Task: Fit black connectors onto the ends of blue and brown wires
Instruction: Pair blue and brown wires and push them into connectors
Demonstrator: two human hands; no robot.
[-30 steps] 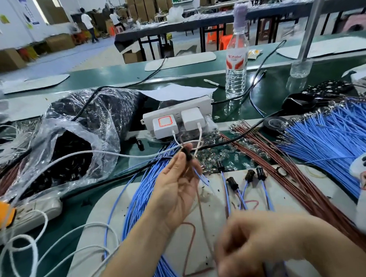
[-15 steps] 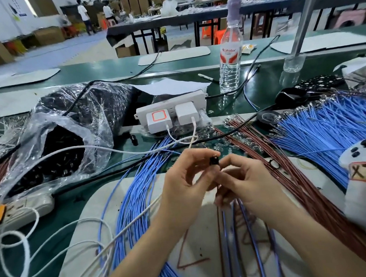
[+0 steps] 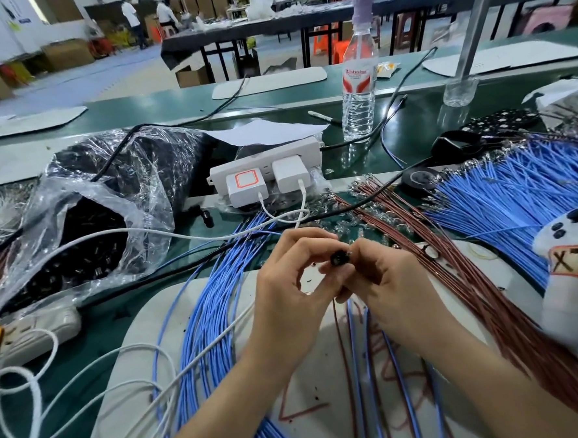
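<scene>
Brought up to the left hand (image 3: 285, 286), the right hand (image 3: 388, 280) is met there, a black connector (image 3: 338, 259) being pinched between both hands' fingertips.

A clear water bottle (image 3: 358, 79) stands on the green bench (image 3: 172, 104) behind a white power strip (image 3: 267, 164) carrying two white chargers (image 3: 247, 189), their cables (image 3: 112, 234) trailing left. A white plush toy (image 3: 569, 289) sits at the right edge; cardboard boxes (image 3: 67, 54) line the hall beyond.

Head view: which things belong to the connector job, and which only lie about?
Job: black connector pinched by left hand and right hand; blue wires; brown wires; bag of black parts.
Lying about: water bottle; power strip; plush toy.
</scene>
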